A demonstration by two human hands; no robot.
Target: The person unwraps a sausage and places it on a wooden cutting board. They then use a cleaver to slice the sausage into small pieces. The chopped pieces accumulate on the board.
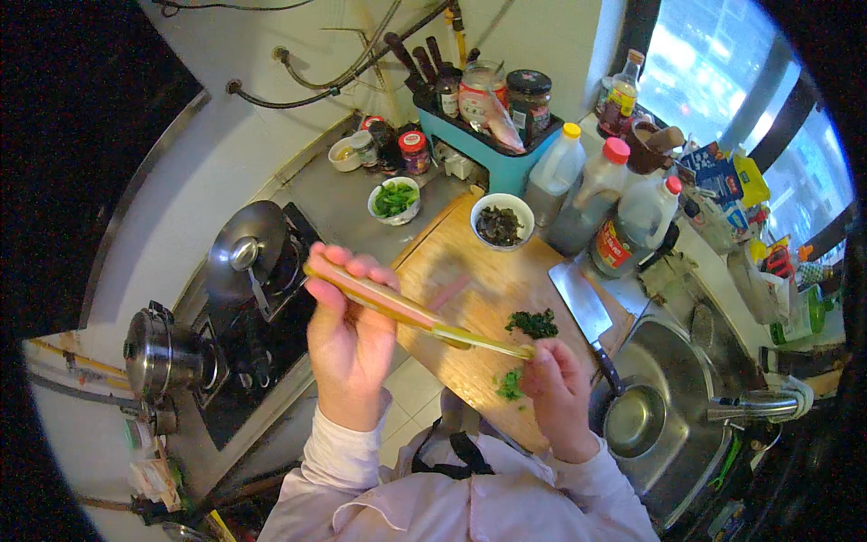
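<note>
A long pink sausage [393, 301] in a yellow plastic casing slants across the middle, above the board. My left hand [355, 332] grips its thicker left end, palm up, with the thumb in front and the fingers behind. The narrow casing end [484, 340] is pinched between the thumb and fingers of my right hand [559, 386]. Under both hands lies a wooden cutting board [491, 284]. Dark chopped greens [533, 323] and lighter chopped greens [509, 385] rest on it near my right hand. A pink strip [450, 291] also lies there, partly behind the sausage.
A cleaver [579, 301] lies on the board's right side, handle towards the sink [677, 467]. At the back stand a bowl of dark pieces [500, 227], a bowl of cut greens [395, 200] and several large bottles [616, 237]. The stove [237, 379] with a lidded wok [247, 251] is left.
</note>
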